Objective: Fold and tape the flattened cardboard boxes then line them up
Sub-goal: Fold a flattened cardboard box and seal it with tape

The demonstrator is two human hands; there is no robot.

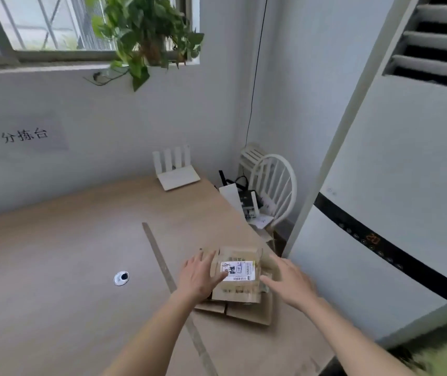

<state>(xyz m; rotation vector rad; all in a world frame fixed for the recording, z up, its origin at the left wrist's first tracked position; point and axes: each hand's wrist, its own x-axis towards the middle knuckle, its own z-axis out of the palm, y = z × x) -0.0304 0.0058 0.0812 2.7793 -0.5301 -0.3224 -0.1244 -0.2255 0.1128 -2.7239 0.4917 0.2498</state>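
both forearms reach out to the stack of flattened boxes near the table's right edge. the left hand lies on the stack's left side, fingers straight, thumb on the white label; the right hand hovers at the stack's right, fingers spread, probably not touching, though blur hides it. a careless lift could slide loose boxes off that edge beside the stack. left of the stack the tabletop is roomy; beyond it stands a router.
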